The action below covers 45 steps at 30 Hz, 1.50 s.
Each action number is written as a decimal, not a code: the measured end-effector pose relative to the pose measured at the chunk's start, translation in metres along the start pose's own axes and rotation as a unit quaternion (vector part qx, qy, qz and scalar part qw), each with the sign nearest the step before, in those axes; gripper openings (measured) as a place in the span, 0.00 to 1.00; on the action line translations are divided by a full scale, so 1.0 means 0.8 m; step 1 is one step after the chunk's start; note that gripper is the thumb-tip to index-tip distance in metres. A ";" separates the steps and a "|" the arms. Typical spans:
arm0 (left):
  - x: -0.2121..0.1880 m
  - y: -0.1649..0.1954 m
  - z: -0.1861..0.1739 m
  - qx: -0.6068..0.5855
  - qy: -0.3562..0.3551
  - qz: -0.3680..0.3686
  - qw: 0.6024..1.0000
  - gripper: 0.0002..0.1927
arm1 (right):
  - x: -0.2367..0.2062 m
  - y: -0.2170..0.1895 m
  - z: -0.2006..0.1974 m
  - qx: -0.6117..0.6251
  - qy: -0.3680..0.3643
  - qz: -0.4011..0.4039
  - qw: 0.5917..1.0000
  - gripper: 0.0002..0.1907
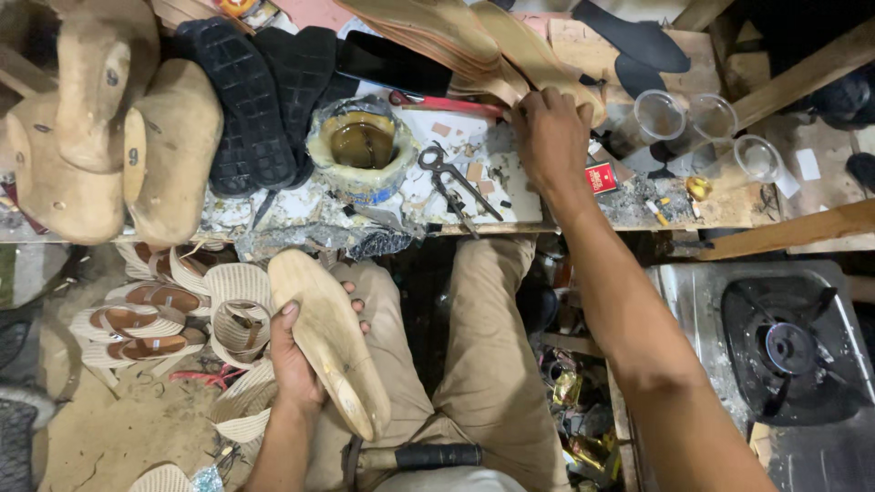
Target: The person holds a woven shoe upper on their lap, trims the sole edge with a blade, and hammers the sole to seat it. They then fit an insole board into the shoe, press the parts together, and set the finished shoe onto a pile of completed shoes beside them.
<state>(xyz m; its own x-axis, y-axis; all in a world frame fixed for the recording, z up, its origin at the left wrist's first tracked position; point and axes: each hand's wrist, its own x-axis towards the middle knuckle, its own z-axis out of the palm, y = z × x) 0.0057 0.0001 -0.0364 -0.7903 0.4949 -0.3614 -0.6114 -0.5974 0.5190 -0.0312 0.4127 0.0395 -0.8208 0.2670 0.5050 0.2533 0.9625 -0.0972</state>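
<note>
My left hand (pixel 296 360) grips a pale wooden shoe last (pixel 328 342) over my left thigh, sole side up. My right hand (pixel 550 137) reaches out to the workbench and pinches the near end of a stack of tan leather insoles (pixel 456 41). Whether one insole is lifted clear of the stack I cannot tell. Between the hands, on the bench, stand a pot of brown glue (pixel 363 146) and a pair of metal pincers (pixel 456 180).
Several wooden lasts (pixel 109 118) and black rubber soles (pixel 260 91) lie at the bench's left. Clear plastic cups (pixel 702 128) and a small red box (pixel 602 176) sit right. Woven sandals (pixel 155 319) lie on the floor; a gas stove (pixel 788 342) stands right.
</note>
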 end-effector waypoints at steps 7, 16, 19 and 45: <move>0.004 -0.003 0.001 -0.004 -0.006 -0.004 1.000 0.39 | 0.018 0.024 -0.008 0.135 -0.100 0.067 0.984 0.11; 0.005 -0.002 0.001 0.010 0.011 -0.005 1.000 0.40 | -0.044 0.030 -0.038 0.215 -0.135 -0.083 0.964 0.12; 0.006 -0.004 0.004 0.015 0.009 -0.001 1.000 0.40 | -0.047 0.004 -0.021 0.237 -0.137 -0.045 0.961 0.16; -0.003 0.003 -0.002 0.010 -0.001 0.007 1.000 0.41 | -0.090 0.018 -0.053 -0.006 -0.078 0.067 0.995 0.12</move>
<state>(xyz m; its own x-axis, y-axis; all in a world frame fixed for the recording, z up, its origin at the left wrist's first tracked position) 0.0060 -0.0039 -0.0356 -0.7984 0.4880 -0.3528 -0.5997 -0.5918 0.5386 0.0537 0.4052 0.0382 -0.8484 0.3974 0.3497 0.3706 0.9176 -0.1438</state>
